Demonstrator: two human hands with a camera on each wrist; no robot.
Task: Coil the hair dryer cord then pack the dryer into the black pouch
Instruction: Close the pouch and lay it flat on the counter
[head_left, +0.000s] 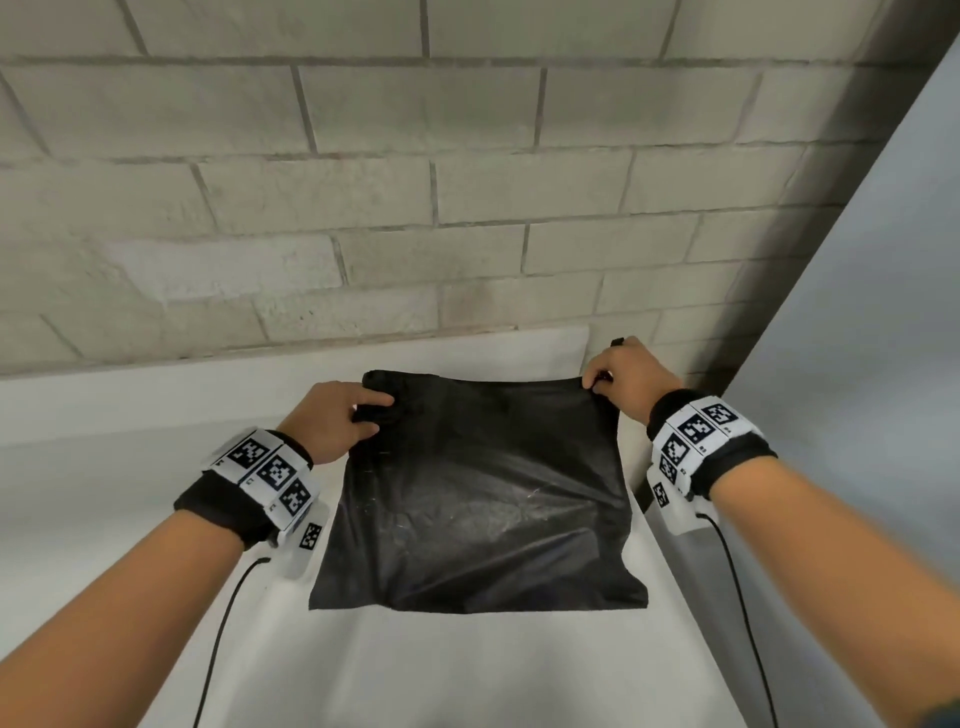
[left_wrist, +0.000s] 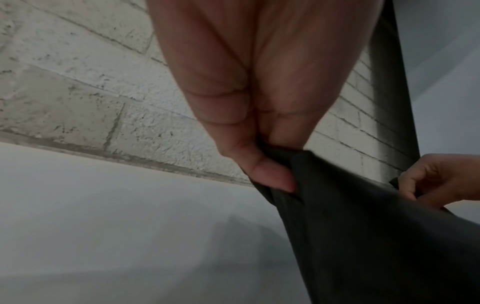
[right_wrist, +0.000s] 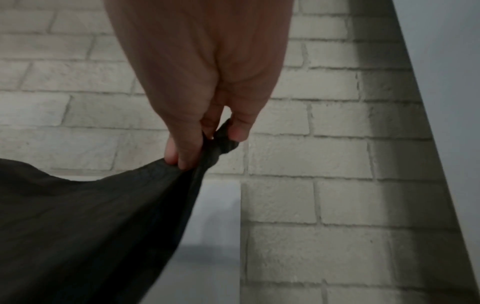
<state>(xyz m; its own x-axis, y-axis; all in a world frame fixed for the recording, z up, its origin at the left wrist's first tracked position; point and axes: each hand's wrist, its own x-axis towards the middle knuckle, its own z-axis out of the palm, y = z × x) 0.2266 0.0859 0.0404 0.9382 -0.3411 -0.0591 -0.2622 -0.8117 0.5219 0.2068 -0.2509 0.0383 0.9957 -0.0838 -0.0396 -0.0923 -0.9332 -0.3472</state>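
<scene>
The black pouch (head_left: 478, 493) lies on the white desk (head_left: 441, 670), its top edge toward the brick wall (head_left: 363, 208) and its bottom edge toward me. The right side of the pouch runs close along the desk's right edge; a grey panel (head_left: 857, 312) stands beyond that edge. To the left of the pouch the desk surface extends wide, and a strip of desk lies between the pouch's top edge and the wall. My left hand (head_left: 332, 415) holds the pouch's top left corner: in the left wrist view the thumb (left_wrist: 270, 174) presses gathered black fabric against the curled fingers, so the grip is closed on the pouch. My right hand (head_left: 623, 374) holds the top right corner; in the right wrist view its fingers (right_wrist: 182, 152) are curled tight round a bunched knot of fabric, and the pouch hangs from that point in a taut sheet. The top edge between my two hands is lifted off the desk and stretched nearly straight. The pouch body bulges and creases in its middle; I cannot tell what is inside it. The hair dryer and its cord show in no view. Marker bands sit on both wrists, with a thin black cable (head_left: 218, 639) trailing from each toward me.
</scene>
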